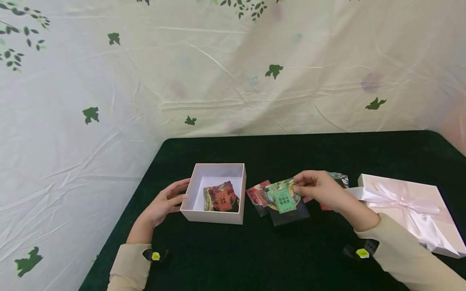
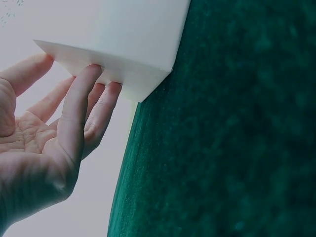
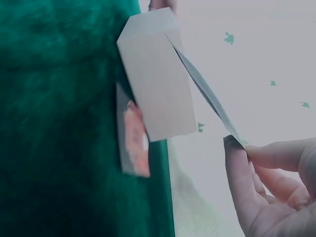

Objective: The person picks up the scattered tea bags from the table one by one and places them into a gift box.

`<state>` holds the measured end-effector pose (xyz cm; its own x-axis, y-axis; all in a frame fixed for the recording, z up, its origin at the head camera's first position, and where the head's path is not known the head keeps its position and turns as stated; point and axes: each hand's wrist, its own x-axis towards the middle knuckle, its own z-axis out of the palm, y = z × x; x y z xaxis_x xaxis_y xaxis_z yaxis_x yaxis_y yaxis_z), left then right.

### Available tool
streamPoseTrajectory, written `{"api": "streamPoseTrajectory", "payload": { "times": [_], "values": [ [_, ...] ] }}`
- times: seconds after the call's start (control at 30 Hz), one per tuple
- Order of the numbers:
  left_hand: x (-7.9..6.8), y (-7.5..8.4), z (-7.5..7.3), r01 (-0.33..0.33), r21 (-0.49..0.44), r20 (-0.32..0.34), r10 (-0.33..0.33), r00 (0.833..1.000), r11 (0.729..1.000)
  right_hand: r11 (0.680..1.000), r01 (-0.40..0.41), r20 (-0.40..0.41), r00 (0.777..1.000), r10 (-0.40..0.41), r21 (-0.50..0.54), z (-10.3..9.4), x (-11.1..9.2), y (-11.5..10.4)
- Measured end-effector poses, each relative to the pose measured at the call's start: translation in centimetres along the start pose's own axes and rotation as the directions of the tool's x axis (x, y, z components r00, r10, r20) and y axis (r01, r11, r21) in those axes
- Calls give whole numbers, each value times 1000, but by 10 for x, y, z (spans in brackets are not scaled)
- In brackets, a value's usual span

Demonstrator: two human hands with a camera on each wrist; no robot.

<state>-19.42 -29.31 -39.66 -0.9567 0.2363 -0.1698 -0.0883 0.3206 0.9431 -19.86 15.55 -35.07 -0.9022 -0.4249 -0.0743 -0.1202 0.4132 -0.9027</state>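
My right hand (image 1: 324, 192) pinches a flat tea packet (image 1: 285, 201) by its upper right corner, thumb against fingers. The packet has a green label over a dark lower part. In the right wrist view the packet (image 3: 212, 101) shows edge-on, its far end overlapping the box. My left hand (image 1: 164, 204) rests its fingertips on the left wall of an open white box (image 1: 214, 218); in the left wrist view its fingers (image 2: 81, 106) are extended against that wall. Inside the box lie several tea packets (image 1: 223, 198), the top one red-labelled.
A red tea packet (image 1: 257, 193) lies on the dark green cloth (image 1: 291, 258) right of the box, partly behind the held one. More packets (image 1: 340, 178) show beyond my right hand. At far right is a pale pink box lid (image 1: 418, 192) with a ribbon bow.
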Motion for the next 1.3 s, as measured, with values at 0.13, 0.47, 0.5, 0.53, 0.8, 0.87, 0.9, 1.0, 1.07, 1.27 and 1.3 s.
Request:
{"api": "streamPoseTrajectory", "payload": {
  "times": [0.13,0.47,0.5,0.53,0.8,0.87,0.9,1.0,1.07,1.27,1.3],
  "values": [
    [0,-1,0,0,-4,5,0,1000,1000,999,-18,-21,1000,18,30,7,11,-11],
    [0,-1,-1,3,-9,2,-3,1000,1000,994,-10,-62,998,17,112,32,45,-35],
    [0,-1,-1,4,-9,0,-4,1000,1000,993,-3,-65,998,10,119,34,48,-37],
    [-1,-2,-1,6,-9,-1,-6,1000,1000,992,4,-70,998,5,129,37,51,-39],
    [1,-2,1,5,-9,-9,-5,1000,1000,982,38,-100,995,-19,186,58,70,-52],
    [1,-3,2,2,-10,-8,-2,1000,1000,981,38,-92,996,-20,189,62,75,-55],
    [1,-3,2,2,-10,-8,-2,1000,1000,981,37,-87,996,-21,189,64,77,-56],
    [0,-4,3,5,-10,-8,-5,1000,1000,981,36,-73,997,-22,193,69,82,-61],
    [0,-5,3,8,-11,-9,-8,1000,1000,980,33,-65,998,-20,197,72,86,-64],
    [1,-3,1,7,-9,-9,-7,1000,1000,979,8,-49,999,2,205,78,95,-69],
    [0,-2,0,8,-6,-12,-8,1000,1000,978,3,-45,999,6,210,79,97,-69]
  ]
}}
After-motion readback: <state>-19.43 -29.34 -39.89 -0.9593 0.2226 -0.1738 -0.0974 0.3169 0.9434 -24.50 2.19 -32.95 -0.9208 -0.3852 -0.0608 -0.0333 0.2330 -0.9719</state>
